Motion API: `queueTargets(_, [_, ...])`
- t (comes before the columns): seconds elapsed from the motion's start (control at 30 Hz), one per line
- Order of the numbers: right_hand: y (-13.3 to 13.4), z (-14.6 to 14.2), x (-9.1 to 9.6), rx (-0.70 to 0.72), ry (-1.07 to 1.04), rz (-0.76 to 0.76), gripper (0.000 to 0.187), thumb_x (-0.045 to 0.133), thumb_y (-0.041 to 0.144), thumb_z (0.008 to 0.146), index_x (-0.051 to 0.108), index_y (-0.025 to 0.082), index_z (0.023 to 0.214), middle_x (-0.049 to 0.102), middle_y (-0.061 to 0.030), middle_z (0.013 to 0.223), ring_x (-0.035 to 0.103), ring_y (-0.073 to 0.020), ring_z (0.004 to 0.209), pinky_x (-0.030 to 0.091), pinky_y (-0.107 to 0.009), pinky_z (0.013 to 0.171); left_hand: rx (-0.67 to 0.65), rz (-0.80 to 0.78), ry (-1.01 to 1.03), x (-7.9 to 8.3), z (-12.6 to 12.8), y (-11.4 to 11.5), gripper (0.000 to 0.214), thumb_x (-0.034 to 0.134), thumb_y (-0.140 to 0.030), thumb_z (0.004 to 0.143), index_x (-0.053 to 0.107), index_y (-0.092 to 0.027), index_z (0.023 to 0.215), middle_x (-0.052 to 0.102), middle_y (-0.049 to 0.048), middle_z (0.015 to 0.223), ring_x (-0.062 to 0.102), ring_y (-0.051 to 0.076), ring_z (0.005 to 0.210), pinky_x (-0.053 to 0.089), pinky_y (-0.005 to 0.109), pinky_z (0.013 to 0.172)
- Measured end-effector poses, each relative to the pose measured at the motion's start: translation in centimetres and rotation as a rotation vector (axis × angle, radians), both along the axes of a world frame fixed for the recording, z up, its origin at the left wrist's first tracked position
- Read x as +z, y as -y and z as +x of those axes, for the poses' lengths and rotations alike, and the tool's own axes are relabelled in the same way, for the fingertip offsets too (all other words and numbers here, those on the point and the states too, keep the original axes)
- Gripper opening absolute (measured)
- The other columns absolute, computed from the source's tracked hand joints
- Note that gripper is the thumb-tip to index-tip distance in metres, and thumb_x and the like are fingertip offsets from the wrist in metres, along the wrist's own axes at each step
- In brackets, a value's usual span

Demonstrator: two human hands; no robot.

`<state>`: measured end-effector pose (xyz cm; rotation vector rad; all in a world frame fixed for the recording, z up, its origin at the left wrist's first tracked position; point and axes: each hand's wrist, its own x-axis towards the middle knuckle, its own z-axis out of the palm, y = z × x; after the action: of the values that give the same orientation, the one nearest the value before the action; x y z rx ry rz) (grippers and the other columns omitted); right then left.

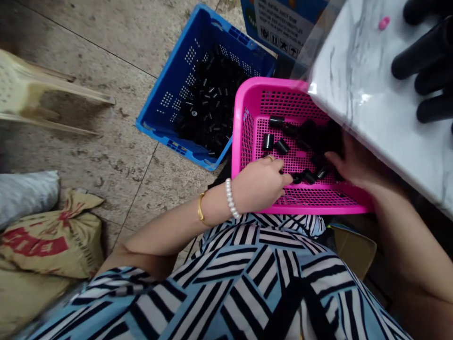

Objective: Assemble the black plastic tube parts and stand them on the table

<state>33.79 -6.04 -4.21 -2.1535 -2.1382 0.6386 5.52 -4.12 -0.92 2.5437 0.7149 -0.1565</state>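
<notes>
A pink plastic basket (244,156) with mesh walls rests in front of my body. Short black glossy cylinders, like caps (268,141), lie loose on its floor and heap up at its right end. My left hand (260,184) reaches over the near-left rim with bent, closed fingers, their tips beside a small black piece; what they pinch is hidden. At the right end, my right hand (354,163) is inside the basket beside the heap, its thumb stretched apart. Its other fingers are partly hidden by the dark pieces and the table edge.
Behind the basket, a blue crate (170,89) holds many similar black pieces. A marbled white table (357,71) overhangs at right, carrying black tubes (421,52) and a pink bit (384,22). A printed carton (279,23), a plastic stool (21,89) and tied sacks (53,236) stand around.
</notes>
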Motion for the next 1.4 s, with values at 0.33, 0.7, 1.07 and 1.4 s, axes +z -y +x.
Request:
queueTargets(0.33, [6.1,-9.1,1.5,0.339,-0.246,-0.001,0.053,0.06,0.045,0.098,0.054,0.024,0.147,0.04,-0.012,0.163,0.024,-0.0375,0.157,0.019,-0.072,0.123,0.224,-0.139,-0.058,0.8,-9.4,0.2,0.022,0.056,-0.032,0.095,0.072,-0.017,0.093,0.062,0.0065,0.087,0.061,0.018,0.076,0.051,0.032,0.072])
queueTargets(0.7, [-2.8,-12.2,2.7,0.418,-0.145,0.11,0.032,0.045,0.034,0.104,0.073,0.02,0.11,0.072,-0.0108,0.105,0.064,-0.0257,0.102,0.053,-0.04,0.092,0.892,-0.259,0.915,2.2,-8.3,-2.8,0.016,0.065,-0.03,0.094,0.075,-0.018,0.091,0.074,0.0054,0.097,0.069,0.017,0.093,0.057,0.035,0.092])
queueTargets(1.07, [-5.5,-15.3,0.3,0.362,-0.072,-0.025,0.032,0.061,0.027,0.092,0.063,0.017,0.122,0.065,-0.0131,0.115,0.065,-0.0268,0.095,0.053,-0.04,0.081,0.883,-0.327,0.992,1.5,-7.9,-3.5,0.013,0.069,-0.028,0.091,0.072,-0.017,0.096,0.071,0.0052,0.098,0.068,0.015,0.086,0.057,0.032,0.085])
queueTargets(1.4, [2.6,-5.7,3.2,-0.47,-1.229,-0.492,0.051,0.068,0.025,0.084,0.067,0.029,0.135,0.073,-0.0083,0.12,0.066,-0.015,0.079,0.048,-0.026,0.061,0.303,0.179,0.164,-0.6,-6.6,-6.8,0.025,0.053,-0.022,0.097,0.077,-0.019,0.104,0.063,0.0125,0.11,0.059,0.025,0.103,0.05,0.041,0.09])
